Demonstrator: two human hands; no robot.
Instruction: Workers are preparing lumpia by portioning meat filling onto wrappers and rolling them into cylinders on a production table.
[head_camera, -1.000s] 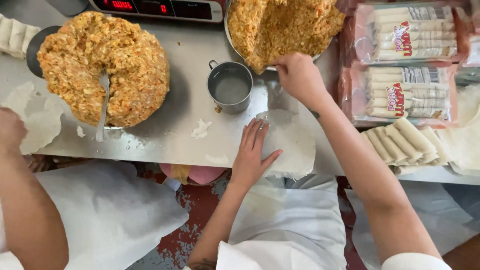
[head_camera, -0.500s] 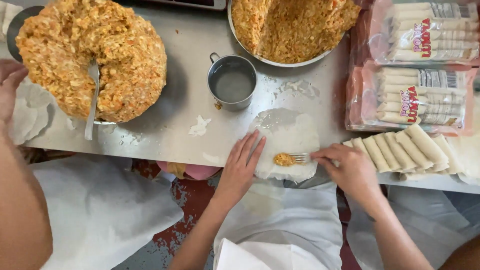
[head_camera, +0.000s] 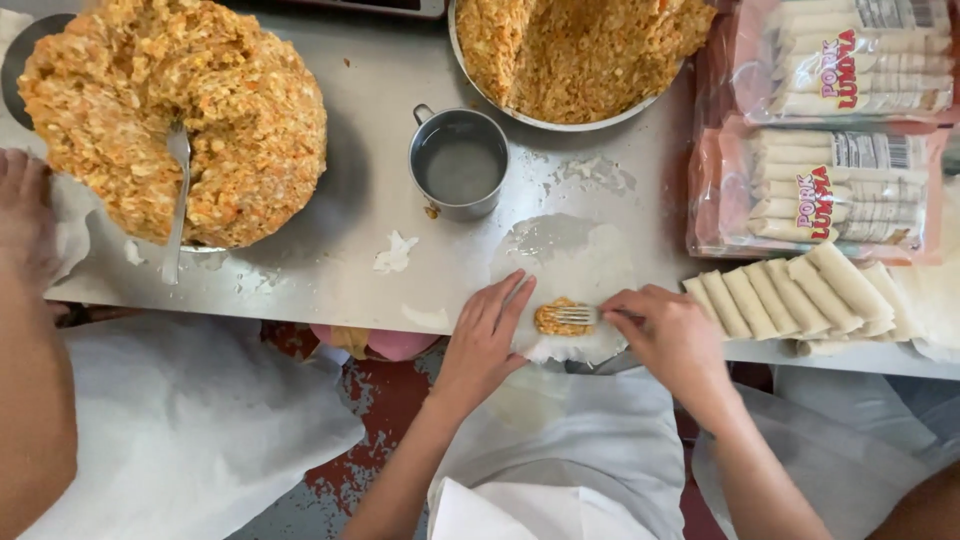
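A thin white wrapper (head_camera: 575, 265) lies flat on the metal table (head_camera: 340, 240) near its front edge. My left hand (head_camera: 487, 335) rests flat on the wrapper's left side, fingers apart. My right hand (head_camera: 672, 335) grips a fork (head_camera: 585, 315) whose tines press a small lump of orange filling (head_camera: 558, 318) onto the wrapper. A row of rolled white spring rolls (head_camera: 800, 295) lies just right of my right hand.
A big mound of orange filling (head_camera: 190, 120) with a spoon (head_camera: 176, 200) sits at the left; another pan of filling (head_camera: 590, 55) at the back. A metal cup (head_camera: 460, 165) holds liquid. Packs of rolls (head_camera: 830, 180) lie right. Another person's hand (head_camera: 25, 215) is far left.
My right hand came back from the rear pan with a forkful of filling and set it on the wrapper. My left hand stayed on the wrapper.
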